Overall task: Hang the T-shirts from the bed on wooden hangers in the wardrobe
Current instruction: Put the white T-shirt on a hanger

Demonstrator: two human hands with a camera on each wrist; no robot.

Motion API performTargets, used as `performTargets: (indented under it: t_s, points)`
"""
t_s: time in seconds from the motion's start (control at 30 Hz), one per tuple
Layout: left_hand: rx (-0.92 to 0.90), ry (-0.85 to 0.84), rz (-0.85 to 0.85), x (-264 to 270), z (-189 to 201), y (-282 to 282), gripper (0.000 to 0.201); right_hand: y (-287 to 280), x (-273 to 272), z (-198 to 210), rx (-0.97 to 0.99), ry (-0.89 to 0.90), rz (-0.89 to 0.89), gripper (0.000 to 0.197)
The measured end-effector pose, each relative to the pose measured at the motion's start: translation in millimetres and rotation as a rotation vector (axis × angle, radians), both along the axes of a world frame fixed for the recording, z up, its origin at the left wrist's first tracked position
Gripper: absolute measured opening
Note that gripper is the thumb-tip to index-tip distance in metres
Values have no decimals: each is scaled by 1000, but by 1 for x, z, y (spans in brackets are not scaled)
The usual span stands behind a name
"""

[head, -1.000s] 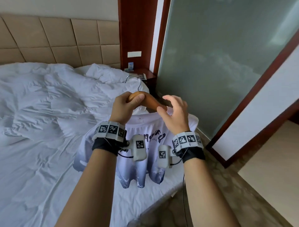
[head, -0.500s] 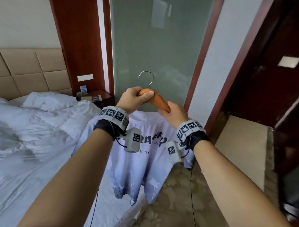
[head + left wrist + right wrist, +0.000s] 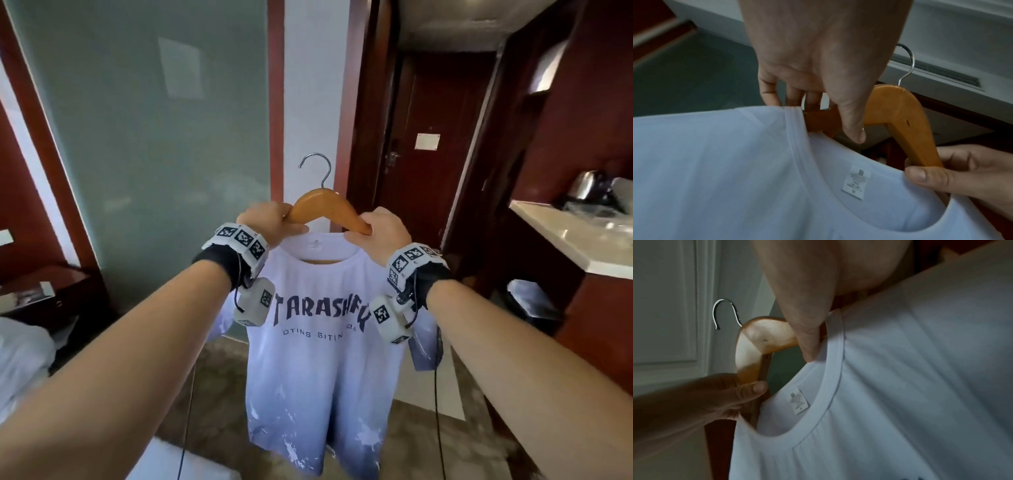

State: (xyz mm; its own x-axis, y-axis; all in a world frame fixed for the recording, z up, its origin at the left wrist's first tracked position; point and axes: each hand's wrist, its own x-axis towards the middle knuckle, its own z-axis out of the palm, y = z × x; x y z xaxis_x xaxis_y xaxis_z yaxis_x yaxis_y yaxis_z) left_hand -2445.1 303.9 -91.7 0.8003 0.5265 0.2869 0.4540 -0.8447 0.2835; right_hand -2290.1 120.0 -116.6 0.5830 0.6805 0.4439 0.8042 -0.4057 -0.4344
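A white T-shirt [image 3: 322, 359] with dark lettering and a blue-tinted hem hangs from a wooden hanger [image 3: 325, 205] with a metal hook [image 3: 320, 168], held up at chest height. My left hand [image 3: 267, 219] grips the hanger's left arm where it enters the collar. My right hand [image 3: 380, 229] grips the right arm together with the collar edge. In the left wrist view my left hand [image 3: 818, 100] curls round the hanger [image 3: 898, 116] beside the T-shirt [image 3: 735, 170]. In the right wrist view my right hand [image 3: 807, 331] pinches the hanger [image 3: 764, 337] at the T-shirt [image 3: 900, 386] collar.
A frosted glass panel [image 3: 154, 154] fills the left. A dark hallway with a door [image 3: 428, 171] lies ahead. A counter [image 3: 575, 240] with a kettle [image 3: 585, 186] stands on the right, a bin [image 3: 531, 305] beneath it. The bed corner [image 3: 20, 359] and nightstand [image 3: 41, 294] are at the left.
I have turned right, away from the bed toward the hallway, and lifted the hanger with the T-shirt higher. My right hand, loose beside the hanger a second ago, now grips its right arm.
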Motion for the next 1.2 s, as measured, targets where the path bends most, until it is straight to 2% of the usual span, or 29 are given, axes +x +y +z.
performTargets:
  t_s: [0.1, 0.17, 0.4, 0.63, 0.77, 0.97, 1.2]
  points:
    - [33, -7, -84, 65, 5, 5, 33, -10, 54, 16, -146, -107, -94, 31]
    - [22, -32, -136, 109, 8, 8, 33, -13, 88, 28, -199, -115, -142, 34]
    - [13, -26, -331, 263, 38, 23, 32, -14, 207, 65, -354, -172, -351, 25]
    - [13, -19, -508, 400, 54, 19, 26, -27, 315, 71, -375, -128, -465, 26]
    - [-21, -14, -603, 486, 60, 16, 27, -33, 386, 68, -280, -85, -529, 25]
    - [1, 57, -634, 628, 54, 18, 39, -33, 516, 60, -291, -63, -543, 14]
    - [38, 15, -610, 792, 72, 25, 31, -27, 687, 88, -368, -154, -541, 19]
